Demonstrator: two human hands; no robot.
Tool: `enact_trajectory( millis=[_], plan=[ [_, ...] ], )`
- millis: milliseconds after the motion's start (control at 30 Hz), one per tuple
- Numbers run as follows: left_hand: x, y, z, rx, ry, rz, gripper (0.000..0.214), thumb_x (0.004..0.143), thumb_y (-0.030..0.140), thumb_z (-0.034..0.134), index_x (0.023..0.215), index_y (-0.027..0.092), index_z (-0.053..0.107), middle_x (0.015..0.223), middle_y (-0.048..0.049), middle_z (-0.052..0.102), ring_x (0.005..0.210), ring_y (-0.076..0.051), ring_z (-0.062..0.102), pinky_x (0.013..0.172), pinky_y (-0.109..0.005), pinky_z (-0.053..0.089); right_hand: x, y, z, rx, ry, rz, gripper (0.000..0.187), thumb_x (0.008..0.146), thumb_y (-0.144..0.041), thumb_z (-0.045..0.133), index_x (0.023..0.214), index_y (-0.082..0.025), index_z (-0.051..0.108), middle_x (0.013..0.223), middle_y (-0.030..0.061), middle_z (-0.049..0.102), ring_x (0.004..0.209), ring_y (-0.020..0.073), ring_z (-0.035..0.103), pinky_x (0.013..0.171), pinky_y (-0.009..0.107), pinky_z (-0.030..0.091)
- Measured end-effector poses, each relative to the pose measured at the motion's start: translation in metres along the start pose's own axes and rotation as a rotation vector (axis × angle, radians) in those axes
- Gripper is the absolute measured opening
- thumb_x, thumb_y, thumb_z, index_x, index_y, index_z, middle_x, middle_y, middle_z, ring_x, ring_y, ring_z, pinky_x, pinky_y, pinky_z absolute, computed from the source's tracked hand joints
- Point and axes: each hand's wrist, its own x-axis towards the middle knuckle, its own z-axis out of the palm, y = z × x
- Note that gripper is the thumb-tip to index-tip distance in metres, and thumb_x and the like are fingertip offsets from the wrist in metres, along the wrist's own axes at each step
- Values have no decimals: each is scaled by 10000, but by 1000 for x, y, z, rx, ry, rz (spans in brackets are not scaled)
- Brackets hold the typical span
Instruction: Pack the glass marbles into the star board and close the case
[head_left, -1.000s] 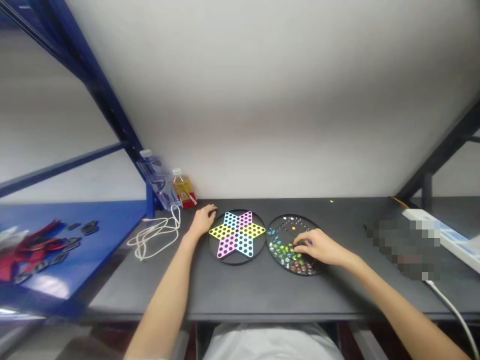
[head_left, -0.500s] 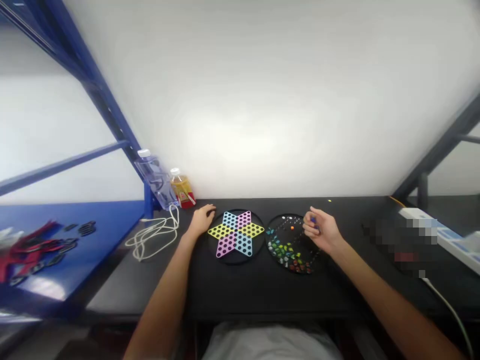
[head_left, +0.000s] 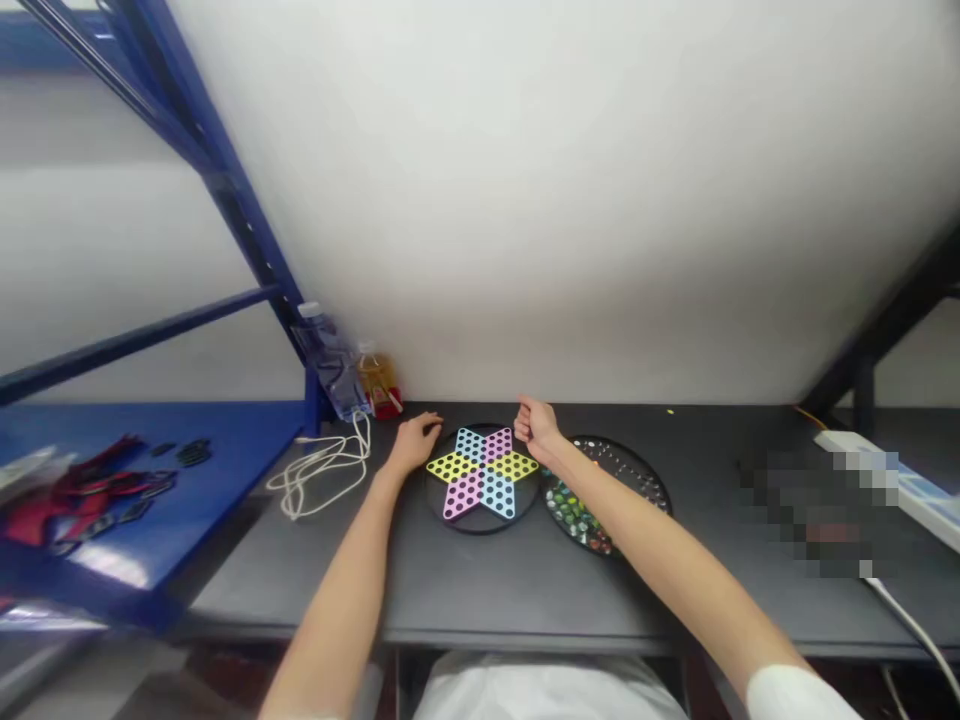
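Observation:
A round Chinese checkers board with a pink, yellow and blue star of holes lies flat on the dark table. Beside its upper left rim my left hand rests on the tabletop, fingers loosely extended and holding nothing visible. Over the board's upper right edge is my right hand, its fingers curled into a fist; what they enclose is hidden now, though blue marbles showed there earlier. A round black tray with coloured marbles sits right of the board, partly covered by my right forearm.
A white cable lies coiled at left, near a clear bottle and a yellow-and-red bottle. A blue table holds red and black straps. At right are a blurred-out dark object and a power strip.
My right hand has moved left, from over the marble tray to the board's upper right edge, still closed. The left hand stays beside the board. The whole view has shifted slightly.

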Motion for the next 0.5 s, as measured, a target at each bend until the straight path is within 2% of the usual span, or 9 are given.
enact_trajectory(
  millis=[67,200,500],
  plan=[
    [-1,0,0,2,2,-3,316,867,306,502,1064,199,725,1208,-67,679,1199,-241,581,1079,-379,412,7,9,4,-20,18,-9,433,816,-295,533,563,-241,185,394,-99,181,331,53,180,323,212,115],
    [-1,0,0,1,-7,-6,306,866,299,507,1058,202,724,1212,-64,677,1207,-237,576,1079,-377,413,15,18,-1,-69,52,-36,426,798,-310,565,567,-245,212,378,-108,190,317,51,187,306,208,129],
    [-1,4,-2,-3,-8,-19,302,864,294,515,1063,203,724,1220,-67,672,1206,-243,577,1081,-383,412,23,24,-13,-171,83,-70,352,804,-325,540,540,-234,325,371,-76,313,326,87,396,331,214,318]
  ],
)
